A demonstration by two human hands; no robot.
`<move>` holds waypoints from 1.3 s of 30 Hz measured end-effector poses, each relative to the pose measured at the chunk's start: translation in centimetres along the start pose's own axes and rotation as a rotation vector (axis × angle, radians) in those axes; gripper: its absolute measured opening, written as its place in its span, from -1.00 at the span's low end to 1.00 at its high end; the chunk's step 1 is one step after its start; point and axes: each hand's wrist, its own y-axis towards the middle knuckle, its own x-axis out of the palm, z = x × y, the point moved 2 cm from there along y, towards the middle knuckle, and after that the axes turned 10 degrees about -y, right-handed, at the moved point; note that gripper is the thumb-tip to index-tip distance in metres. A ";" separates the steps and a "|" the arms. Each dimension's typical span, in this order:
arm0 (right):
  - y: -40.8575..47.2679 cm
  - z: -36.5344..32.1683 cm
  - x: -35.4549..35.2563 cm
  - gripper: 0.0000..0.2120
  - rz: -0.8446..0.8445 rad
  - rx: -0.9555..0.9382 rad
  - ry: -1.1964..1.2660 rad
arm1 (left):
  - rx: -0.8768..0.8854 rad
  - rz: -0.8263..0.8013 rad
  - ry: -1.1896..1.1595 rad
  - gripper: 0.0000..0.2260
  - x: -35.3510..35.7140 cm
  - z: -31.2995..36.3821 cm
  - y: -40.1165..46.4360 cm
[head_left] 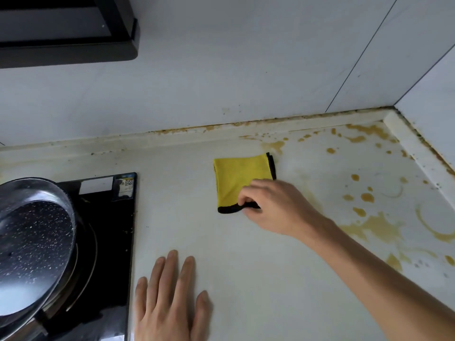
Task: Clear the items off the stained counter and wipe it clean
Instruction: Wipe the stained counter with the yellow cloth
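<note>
The folded yellow cloth (240,179) lies flat mid-counter (246,254), long axis running toward the wall (221,82), black hem nearest. Bare counter surrounds it; brown stains (374,227) spread rightward to the corner. The right hand (270,205) pinches the near hem with curled fingers. The left hand (170,301) rests flat, fingers straight, beside the hob (108,242) and pan (34,242).

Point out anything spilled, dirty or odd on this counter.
Brown-yellow stains spatter the counter right of the yellow cloth, with a ring mark near the right edge. Grime lines the back wall seam. The cloth lies left of most of it.
</note>
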 end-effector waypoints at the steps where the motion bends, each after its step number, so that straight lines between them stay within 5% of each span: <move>1: -0.3 0.0 0.5 -0.85 0.009 0.041 0.055 | -0.002 0.005 0.001 -0.37 0.1 0.0 0.0; 5: 2.2 0.2 1.5 -0.70 0.210 0.164 0.108 | 0.006 0.018 0.011 -0.37 0.2 0.0 -0.1; 10: 4.3 -2.3 5.9 -0.34 -0.058 0.247 -0.055 | 0.013 0.045 0.026 -0.39 0.3 0.4 0.0; 16: 9.2 0.2 6.0 -0.34 -0.032 0.136 -0.067 | 0.027 0.046 0.048 -0.40 0.3 0.5 0.2; 24: 4.1 7.4 4.9 -0.35 0.039 0.530 -0.115 | 0.011 -0.004 0.045 -0.37 -0.3 0.7 0.0; 29: 5.2 2.4 5.8 -0.36 -0.032 0.280 -0.108 | 0.019 -0.044 0.034 -0.36 -0.6 0.6 -0.1; 33: 8.6 5.5 4.9 -0.36 -0.062 0.260 -0.082 | 0.023 -0.058 0.037 -0.36 -0.6 0.5 -0.1; 39: 4.3 6.6 5.2 -0.36 0.020 0.574 -0.080 | 0.012 -0.107 0.027 -0.40 -1.1 1.0 0.1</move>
